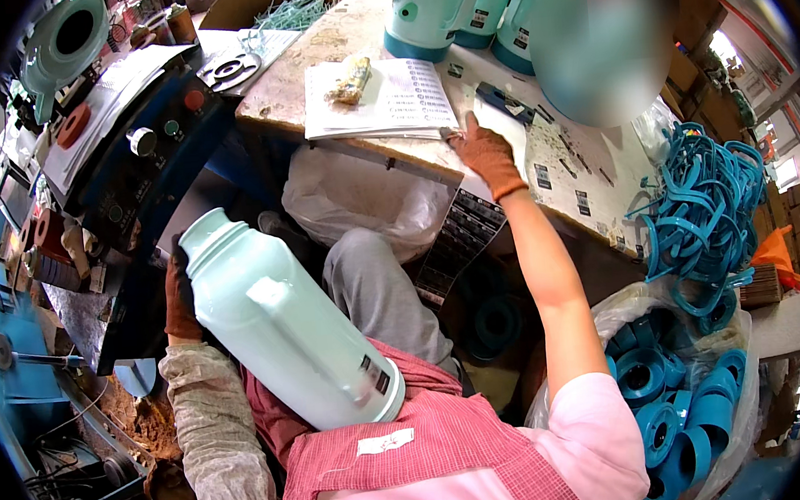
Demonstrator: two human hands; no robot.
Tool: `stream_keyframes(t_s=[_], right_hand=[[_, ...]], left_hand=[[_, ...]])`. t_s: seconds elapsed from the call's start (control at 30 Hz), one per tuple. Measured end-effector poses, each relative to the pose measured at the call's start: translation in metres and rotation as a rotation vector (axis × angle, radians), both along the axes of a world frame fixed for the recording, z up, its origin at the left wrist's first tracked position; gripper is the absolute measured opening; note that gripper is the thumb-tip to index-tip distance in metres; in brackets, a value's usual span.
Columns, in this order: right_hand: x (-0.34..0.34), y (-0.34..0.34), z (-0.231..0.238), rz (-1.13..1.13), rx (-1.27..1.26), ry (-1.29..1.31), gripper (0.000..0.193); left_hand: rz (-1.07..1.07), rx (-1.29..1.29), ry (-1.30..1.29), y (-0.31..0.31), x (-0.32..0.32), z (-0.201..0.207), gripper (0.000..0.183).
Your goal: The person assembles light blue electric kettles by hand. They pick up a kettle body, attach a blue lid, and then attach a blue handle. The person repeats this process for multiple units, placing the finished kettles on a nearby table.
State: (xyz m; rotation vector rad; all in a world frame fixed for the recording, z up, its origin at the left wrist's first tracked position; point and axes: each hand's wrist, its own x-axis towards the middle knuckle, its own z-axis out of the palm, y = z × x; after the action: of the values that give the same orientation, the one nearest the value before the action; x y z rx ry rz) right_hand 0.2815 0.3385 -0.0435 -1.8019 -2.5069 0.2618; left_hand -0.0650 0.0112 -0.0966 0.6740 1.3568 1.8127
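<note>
A pale green vacuum flask shell [278, 307] lies tilted across my lap, its open neck toward the upper left and its base against my apron. My left hand [181, 295], in a brown glove, grips its side near the neck; most of those fingers are hidden behind the shell. A small dark label sits near the base. My right hand [487, 157], also gloved, reaches to the table edge. Its thumb and forefinger are apart at the corner of a stack of printed sheets [389, 110], and nothing shows between them. A yellowish lump [349, 80] rests on the stack.
Several green flasks [428, 8] stand along the table's [285, 99] far side. A dark cutter-like tool [504, 103] and small labels lie near my right hand. Blue straps [706, 198] hang at the right above a bag of blue rings [645, 376]. A control box [152, 143] stands left.
</note>
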Motion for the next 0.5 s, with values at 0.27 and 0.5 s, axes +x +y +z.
stream_keyframes(t_s=[0.27,0.5], right_hand=[[0.017,0.004,-0.04,0.269,0.229,0.075,0.045],[-0.007,0.026,-0.009,0.412,0.319,0.544,0.051]], left_hand=[[-0.261,-0.198,0.726,0.067,-0.003,0.048,0.025],[-0.478,-0.399,1.17,0.162,0.029,0.039,0.025]])
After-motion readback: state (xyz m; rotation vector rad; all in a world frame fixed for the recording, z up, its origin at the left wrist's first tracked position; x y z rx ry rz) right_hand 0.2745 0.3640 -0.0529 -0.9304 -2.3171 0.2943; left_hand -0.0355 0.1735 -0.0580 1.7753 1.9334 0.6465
